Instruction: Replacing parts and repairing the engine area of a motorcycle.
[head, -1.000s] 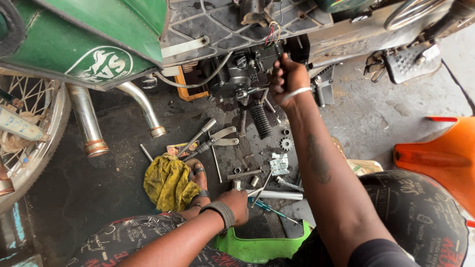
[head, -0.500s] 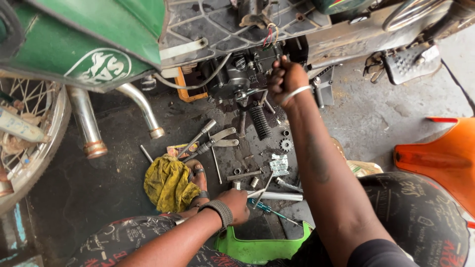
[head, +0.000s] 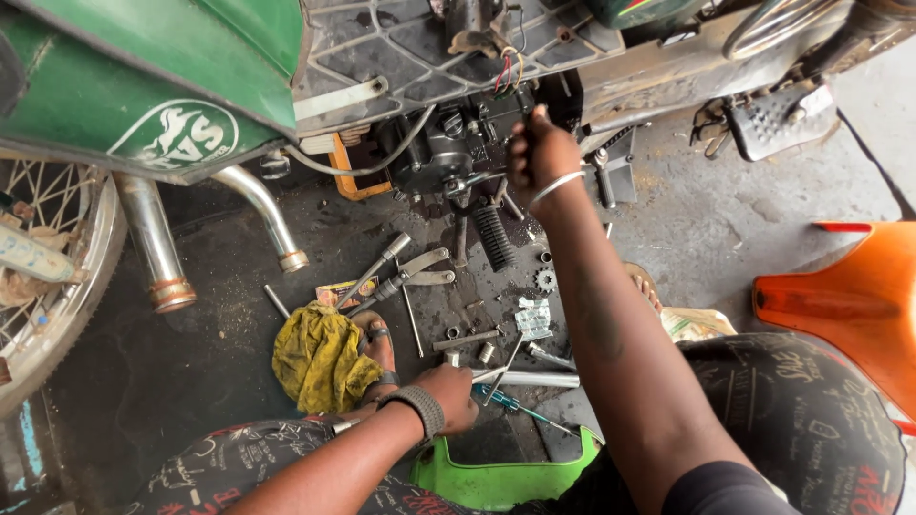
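In the head view, the right hand [head: 539, 153] is in the upper middle of the frame, pressed against the dark engine [head: 448, 153] of a green motorcycle [head: 143, 86]. Its fingers are curled closed, with a metal bangle on the wrist, but what they grip inside the engine I cannot tell, because the hand hides it. A black ribbed footpeg [head: 494, 236] hangs just below this hand.

The left hand [head: 448, 396] is low in the middle of the frame, resting on the dark oily floor [head: 191, 362]. Its fingers are bent downward and seem to touch a small metal part there; whether they really hold it I cannot tell. A grey band is on this wrist. Just beside it to the right lie a steel rod [head: 534, 380] and a blue-handled screwdriver [head: 501, 401].

A yellow rag [head: 320, 358] lies to the left of the left hand. Above it, pliers [head: 415, 277] and a socket wrench [head: 377, 269] lie on the floor. A chrome exhaust pipe [head: 153, 248] is at the left, an orange panel [head: 849, 305] at the right edge, and a bright green panel [head: 496, 477] at the bottom.
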